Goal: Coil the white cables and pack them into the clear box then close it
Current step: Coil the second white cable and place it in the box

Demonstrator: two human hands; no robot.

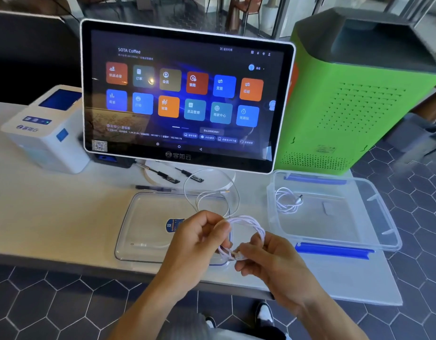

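Over the see-through lid (148,231) at the front of the bench (40,217), I have both hands up with a white cable (248,225) between them. My left hand (197,239) is curled shut around one side of the loops. The fingers (246,253) of my right hand (278,261) pinch the plug end at the bottom of the ring. Part of this cable is not wound yet. It runs loose over the lid toward the screen stand (226,185), and its far plug lies there.

I think the loose tail could catch on the lid's edge or drag the pens (163,174) if I pull fast. The loops might also spring open if my left hand lets go too soon, and then I would have to wind again.

The clear box (374,217) sits open on my right, near the edge, with blue clips. One coiled cable (286,200) already lies inside it.

The bench is pale and smooth. A big touch screen (182,94) stands at the back, a white printer (47,128) to the left and a green machine (347,106) to the right. The floor (52,303) has dark six-sided tiles.
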